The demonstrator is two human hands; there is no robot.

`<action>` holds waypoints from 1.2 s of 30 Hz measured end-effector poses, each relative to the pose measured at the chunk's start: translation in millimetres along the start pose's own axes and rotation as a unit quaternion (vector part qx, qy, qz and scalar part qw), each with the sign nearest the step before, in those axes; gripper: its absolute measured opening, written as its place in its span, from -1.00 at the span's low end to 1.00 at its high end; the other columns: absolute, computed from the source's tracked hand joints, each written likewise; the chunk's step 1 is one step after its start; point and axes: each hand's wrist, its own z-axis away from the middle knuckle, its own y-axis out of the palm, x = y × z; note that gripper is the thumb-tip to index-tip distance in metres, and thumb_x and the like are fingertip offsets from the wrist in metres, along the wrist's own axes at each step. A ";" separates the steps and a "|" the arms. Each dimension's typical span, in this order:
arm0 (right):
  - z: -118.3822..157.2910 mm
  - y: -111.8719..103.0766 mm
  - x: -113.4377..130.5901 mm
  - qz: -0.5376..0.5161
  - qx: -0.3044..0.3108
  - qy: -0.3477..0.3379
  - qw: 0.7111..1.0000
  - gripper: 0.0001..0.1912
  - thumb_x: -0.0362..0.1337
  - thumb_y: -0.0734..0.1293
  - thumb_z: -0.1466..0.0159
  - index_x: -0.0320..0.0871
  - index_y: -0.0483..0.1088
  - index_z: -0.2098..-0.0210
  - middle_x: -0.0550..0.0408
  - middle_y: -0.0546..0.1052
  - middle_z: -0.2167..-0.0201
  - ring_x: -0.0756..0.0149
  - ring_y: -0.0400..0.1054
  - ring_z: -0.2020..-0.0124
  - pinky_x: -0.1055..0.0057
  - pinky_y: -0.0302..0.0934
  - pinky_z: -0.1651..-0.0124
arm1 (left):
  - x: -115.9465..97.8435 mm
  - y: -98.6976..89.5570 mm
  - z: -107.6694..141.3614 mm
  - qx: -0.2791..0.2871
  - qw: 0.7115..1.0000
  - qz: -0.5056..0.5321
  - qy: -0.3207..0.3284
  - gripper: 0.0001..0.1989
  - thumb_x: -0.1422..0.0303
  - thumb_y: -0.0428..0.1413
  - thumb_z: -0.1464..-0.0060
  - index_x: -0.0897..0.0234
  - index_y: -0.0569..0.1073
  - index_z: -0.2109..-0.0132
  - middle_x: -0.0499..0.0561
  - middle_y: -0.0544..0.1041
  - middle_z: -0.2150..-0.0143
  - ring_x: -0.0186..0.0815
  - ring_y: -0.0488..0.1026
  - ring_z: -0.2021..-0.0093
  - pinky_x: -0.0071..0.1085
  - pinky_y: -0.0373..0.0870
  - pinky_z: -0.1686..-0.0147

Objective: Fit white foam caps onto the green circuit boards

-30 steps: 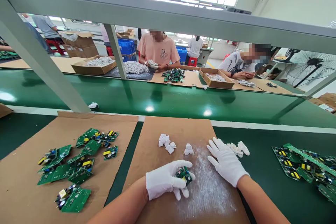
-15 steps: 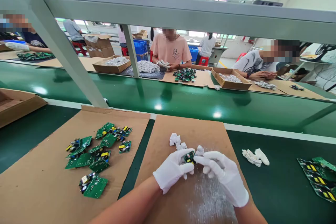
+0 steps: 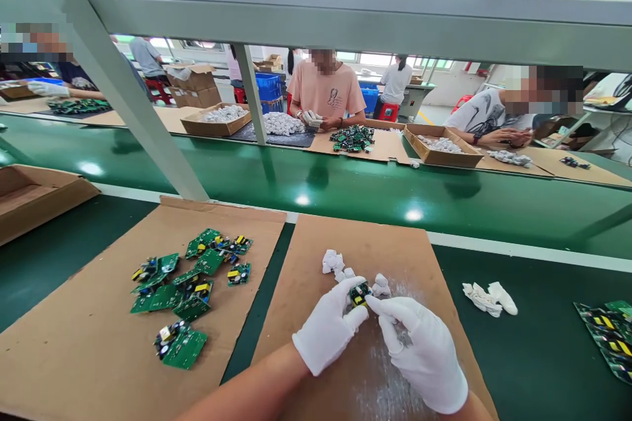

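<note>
My left hand (image 3: 330, 325), in a white glove, holds a small green circuit board (image 3: 359, 294) with yellow and dark parts between thumb and fingers. My right hand (image 3: 422, 345), gloved too, reaches its index finger to the board's right edge, while its other fingers are bent and apart with no object visible among them. Just beyond the hands lie white, putty-like lumps (image 3: 332, 262) and another white lump (image 3: 381, 285) on a brown cardboard sheet (image 3: 281, 335). White smears (image 3: 382, 385) mark the cardboard under my right hand.
On the left cardboard (image 3: 93, 322) lies a loose group of circuit boards (image 3: 155, 298). Crumpled white pieces (image 3: 481, 299) rest to the right, with a larger board panel (image 3: 605, 339) beyond. A cardboard box (image 3: 44, 200) stands far left. Across the green belt (image 3: 355, 187), co-workers (image 3: 328, 89) handle parts.
My right hand has turned slightly, its fingers drawn lower while the index finger stays at the board. My left hand keeps hold of the circuit board. The view has shifted slightly.
</note>
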 end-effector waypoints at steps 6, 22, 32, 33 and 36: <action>1.6 5.1 0.8 0.066 -0.022 -0.035 0.997 -0.77 -0.39 0.23 -0.18 -0.08 0.43 0.20 0.06 0.56 0.32 0.30 0.44 0.32 0.38 0.34 0.25 | 4.7 5.6 7.2 -0.007 0.995 -0.100 0.027 -0.59 0.34 0.08 0.01 0.18 0.37 -0.04 0.04 0.48 0.06 -0.20 0.37 0.05 -0.31 0.18 -0.06; -1.8 12.0 -1.7 0.034 -0.028 -0.038 0.998 -0.77 -0.35 0.23 -0.21 -0.05 0.44 0.17 0.04 0.51 0.35 0.31 0.42 0.36 0.40 0.35 0.33 | -13.7 14.1 4.8 0.075 0.970 0.207 -0.106 -0.58 0.19 0.15 0.06 0.34 0.40 0.07 0.11 0.46 0.17 -0.32 0.44 0.27 -0.40 0.39 0.29; -1.4 9.5 -4.8 0.004 -0.056 -0.034 0.998 -0.79 -0.38 0.26 -0.19 -0.04 0.46 0.22 0.02 0.47 0.22 0.27 0.40 0.22 0.34 0.36 0.21 | -7.7 16.0 3.4 0.065 0.952 0.267 -0.135 -0.57 0.16 0.15 0.06 0.37 0.38 0.10 0.12 0.46 0.25 -0.39 0.44 0.38 -0.46 0.37 0.35; -2.6 10.3 -3.2 0.011 -0.065 -0.049 0.997 -0.80 -0.38 0.27 -0.18 -0.04 0.46 0.24 0.02 0.47 0.24 0.28 0.40 0.24 0.34 0.35 0.24 | -9.2 17.7 4.2 0.062 0.956 0.253 -0.134 -0.57 0.16 0.16 0.07 0.38 0.39 0.12 0.10 0.46 0.30 -0.41 0.42 0.41 -0.47 0.37 0.37; -4.8 12.3 1.2 0.015 -0.071 -0.062 0.995 -0.87 -0.35 0.29 -0.15 -0.03 0.46 0.33 0.04 0.48 0.26 0.26 0.39 0.21 0.32 0.34 0.22 | -13.0 22.1 6.0 0.062 0.964 0.222 -0.130 -0.61 0.15 0.18 0.10 0.39 0.39 0.22 0.00 0.41 0.46 -0.43 0.38 0.48 -0.49 0.35 0.44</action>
